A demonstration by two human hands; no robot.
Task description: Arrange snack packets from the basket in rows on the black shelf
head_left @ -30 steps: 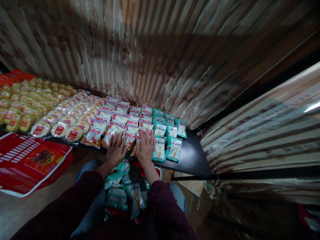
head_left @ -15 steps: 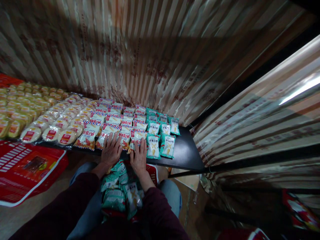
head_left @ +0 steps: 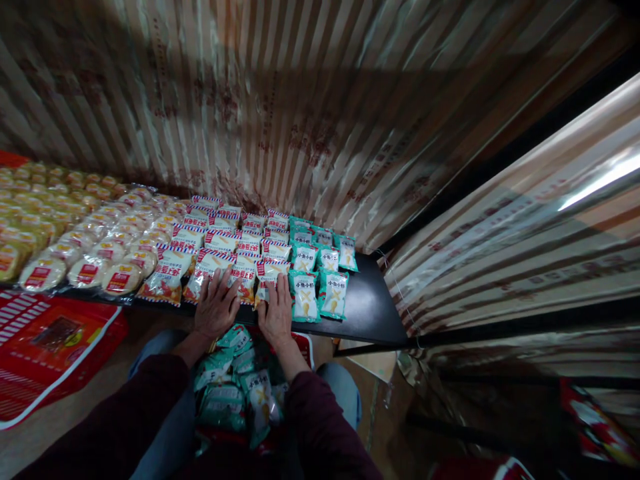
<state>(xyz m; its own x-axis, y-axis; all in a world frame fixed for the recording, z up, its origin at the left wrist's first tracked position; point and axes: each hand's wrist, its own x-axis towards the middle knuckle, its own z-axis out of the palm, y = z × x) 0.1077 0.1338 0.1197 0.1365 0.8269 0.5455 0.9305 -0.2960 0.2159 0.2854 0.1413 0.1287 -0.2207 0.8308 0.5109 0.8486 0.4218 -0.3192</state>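
My left hand point(head_left: 217, 305) lies with fingers stretched out on the front row of white-and-red snack bags point(head_left: 204, 263) on the black shelf point(head_left: 367, 300). Beside it, my right hand point(head_left: 276, 313) rests its extended fingers on the lower part of another white-and-red snack bag point(head_left: 273, 268). Neither hand grips a bag. Just right of my right hand stand rows of green-and-white snack bags point(head_left: 305, 293), leaning back one behind another. Below my wrists, a red basket between my knees holds several loose green snack bags point(head_left: 225, 405).
Round wrapped white cakes point(head_left: 120, 279) and yellow wrapped cakes point(head_left: 11, 259) fill the shelf's left part. A red basket point(head_left: 90, 350) sits on the floor at left. Striped plastic sheeting point(head_left: 280, 100) hangs behind, with a dark frame bar point(head_left: 480, 327) at right.
The view has shifted slightly, so the shelf's left end sits a little further left and lower. Both hands stay on the same front bags.
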